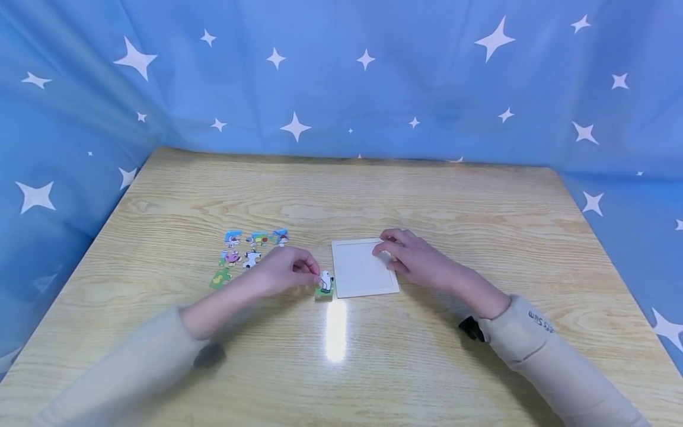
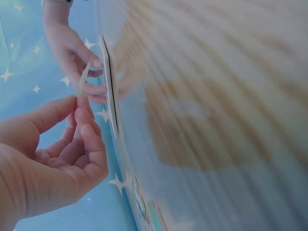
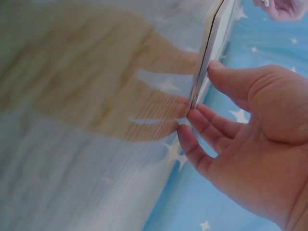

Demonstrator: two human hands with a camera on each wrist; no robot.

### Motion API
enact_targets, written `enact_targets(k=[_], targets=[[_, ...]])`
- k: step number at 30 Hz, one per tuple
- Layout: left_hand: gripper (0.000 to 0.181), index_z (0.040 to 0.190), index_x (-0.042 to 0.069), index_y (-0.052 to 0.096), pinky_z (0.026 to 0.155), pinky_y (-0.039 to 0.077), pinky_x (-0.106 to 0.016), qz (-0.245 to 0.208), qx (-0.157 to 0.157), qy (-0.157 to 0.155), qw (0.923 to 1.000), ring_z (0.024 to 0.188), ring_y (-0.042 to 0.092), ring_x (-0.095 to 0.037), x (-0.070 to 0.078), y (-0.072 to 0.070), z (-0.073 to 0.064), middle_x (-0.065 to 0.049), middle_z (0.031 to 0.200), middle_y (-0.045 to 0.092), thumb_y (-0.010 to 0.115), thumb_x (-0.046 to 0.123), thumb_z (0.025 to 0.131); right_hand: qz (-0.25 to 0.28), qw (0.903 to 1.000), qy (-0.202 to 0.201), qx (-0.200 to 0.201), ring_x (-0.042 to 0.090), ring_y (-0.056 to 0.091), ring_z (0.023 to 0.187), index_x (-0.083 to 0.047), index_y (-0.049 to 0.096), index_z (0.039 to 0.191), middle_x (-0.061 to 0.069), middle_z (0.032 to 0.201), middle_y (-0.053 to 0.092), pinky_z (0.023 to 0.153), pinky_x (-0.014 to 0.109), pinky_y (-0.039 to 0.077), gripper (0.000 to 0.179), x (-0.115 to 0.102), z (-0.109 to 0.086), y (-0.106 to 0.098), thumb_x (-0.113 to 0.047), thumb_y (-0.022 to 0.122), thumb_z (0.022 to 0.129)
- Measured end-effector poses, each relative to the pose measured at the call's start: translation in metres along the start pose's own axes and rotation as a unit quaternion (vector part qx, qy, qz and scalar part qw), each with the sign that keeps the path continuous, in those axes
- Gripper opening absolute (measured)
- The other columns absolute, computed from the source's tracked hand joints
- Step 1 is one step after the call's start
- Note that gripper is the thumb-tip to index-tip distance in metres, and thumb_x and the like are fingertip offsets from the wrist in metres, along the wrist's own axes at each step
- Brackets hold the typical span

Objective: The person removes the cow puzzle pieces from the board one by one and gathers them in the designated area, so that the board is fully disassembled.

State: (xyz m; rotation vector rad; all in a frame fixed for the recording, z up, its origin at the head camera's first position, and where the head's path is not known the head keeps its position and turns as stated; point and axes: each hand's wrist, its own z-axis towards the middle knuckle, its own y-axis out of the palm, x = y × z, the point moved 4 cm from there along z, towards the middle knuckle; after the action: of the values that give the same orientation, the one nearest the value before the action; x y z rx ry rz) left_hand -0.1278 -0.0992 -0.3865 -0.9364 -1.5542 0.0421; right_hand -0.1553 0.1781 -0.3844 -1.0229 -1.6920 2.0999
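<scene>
A small jigsaw piece [image 1: 325, 283], printed with a white figure on green, is pinched between the thumb and fingers of my left hand [image 1: 284, 271]. It is held up beside the left edge of a pale, square puzzle tray [image 1: 358, 270]. In the left wrist view the piece [image 2: 84, 77] appears nearly edge-on. My right hand [image 1: 413, 258] holds the tray by its upper right part, fingers bent. The right wrist view shows thumb and fingertips against the tray's edge [image 3: 206, 57]. Left of my left hand lie several loose pieces, including a yellow-and-green one [image 1: 220, 278].
More loose pieces, among them a red-and-blue one [image 1: 280, 236] and a mostly white one [image 1: 252, 258], lie in rough rows on the wooden table [image 1: 453, 201]. A blue curtain [image 1: 331, 89] with white stars hangs behind and beside the table.
</scene>
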Motion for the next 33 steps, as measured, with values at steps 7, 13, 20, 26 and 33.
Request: enact_targets(k=[7, 13, 20, 26, 33], targets=[[0.013, 0.103, 0.003, 0.076, 0.079, 0.053, -0.032, 0.014, 0.008, -0.013, 0.9998, 0.084, 0.063, -0.015, -0.004, -0.014, -0.01, -0.002, 0.092, 0.072, 0.083, 0.013, 0.098, -0.002, 1.0, -0.004, 0.002, 0.047, 0.062, 0.128, -0.008, 0.069, 0.127, 0.026, 0.143, 0.059, 0.101, 0.065, 0.053, 0.032, 0.001, 0.001, -0.001, 0.006, 0.076, 0.1], [0.01, 0.101, 0.003, 0.077, 0.076, 0.051, -0.032, 0.02, 0.007, -0.015, 0.9997, 0.081, 0.06, -0.015, -0.009, -0.021, -0.014, -0.002, 0.089, 0.071, 0.082, 0.011, 0.098, -0.003, 1.0, -0.006, 0.001, 0.046, 0.062, 0.127, -0.009, 0.069, 0.127, 0.025, 0.143, 0.059, 0.099, 0.067, 0.054, 0.031, -0.001, 0.002, -0.002, 0.005, 0.076, 0.101], [0.008, 0.099, 0.003, 0.077, 0.073, 0.05, -0.031, 0.019, 0.006, -0.023, 0.9995, 0.081, 0.061, -0.015, -0.019, -0.029, -0.024, -0.001, 0.087, 0.072, 0.082, 0.009, 0.097, -0.003, 1.0, -0.008, 0.002, 0.045, 0.062, 0.126, -0.009, 0.069, 0.127, 0.025, 0.143, 0.059, 0.099, 0.063, 0.055, 0.031, -0.002, 0.001, -0.002, 0.005, 0.076, 0.101], [0.009, 0.1, 0.003, 0.077, 0.073, 0.049, -0.033, 0.025, 0.006, -0.03, 0.9992, 0.081, 0.06, -0.016, -0.021, -0.032, -0.027, -0.001, 0.087, 0.071, 0.082, 0.01, 0.098, -0.004, 1.0, -0.004, 0.002, 0.044, 0.062, 0.126, -0.009, 0.069, 0.127, 0.025, 0.142, 0.059, 0.099, 0.064, 0.054, 0.032, 0.0, -0.001, -0.003, 0.004, 0.077, 0.1], [0.011, 0.103, 0.002, 0.079, 0.076, 0.05, -0.034, 0.047, 0.013, -0.044, 0.9979, 0.079, 0.061, -0.016, -0.026, -0.036, -0.031, -0.001, 0.085, 0.071, 0.083, 0.011, 0.098, -0.01, 0.9988, -0.038, 0.029, 0.043, 0.064, 0.12, -0.009, 0.068, 0.127, 0.025, 0.139, 0.06, 0.092, 0.063, 0.056, 0.035, 0.005, -0.002, 0.003, 0.006, 0.078, 0.098]])
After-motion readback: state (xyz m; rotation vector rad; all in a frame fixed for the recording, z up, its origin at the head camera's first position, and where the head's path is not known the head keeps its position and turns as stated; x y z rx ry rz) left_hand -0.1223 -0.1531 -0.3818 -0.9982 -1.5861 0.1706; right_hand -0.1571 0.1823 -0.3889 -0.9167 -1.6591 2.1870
